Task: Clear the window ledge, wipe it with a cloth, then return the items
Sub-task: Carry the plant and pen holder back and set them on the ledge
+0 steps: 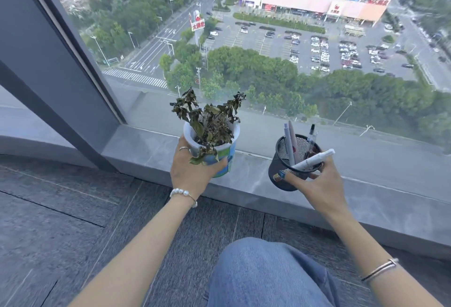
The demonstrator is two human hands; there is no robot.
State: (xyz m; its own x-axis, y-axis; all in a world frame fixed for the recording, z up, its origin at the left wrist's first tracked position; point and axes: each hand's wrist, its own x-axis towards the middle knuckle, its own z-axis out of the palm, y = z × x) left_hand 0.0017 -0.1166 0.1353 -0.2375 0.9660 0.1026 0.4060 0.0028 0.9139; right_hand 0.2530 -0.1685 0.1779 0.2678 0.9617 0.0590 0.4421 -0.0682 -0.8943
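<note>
A white and green-blue pot with a wilted plant [211,145] is gripped from the left by my left hand [192,172], over the grey stone window ledge [380,184]. My right hand [319,184] holds a black mesh pen holder [290,160] by its rim and side, above the ledge. Several pens stand in the holder and a white marker [314,160] leans out over its rim. Whether the pot and the holder touch the ledge I cannot tell. No cloth is in view.
A large window pane [268,50] rises behind the ledge, with a dark grey frame post [61,74] at the left. Grey carpet tiles [73,221] cover the floor in front. My knee in blue jeans [266,275] is at the bottom centre.
</note>
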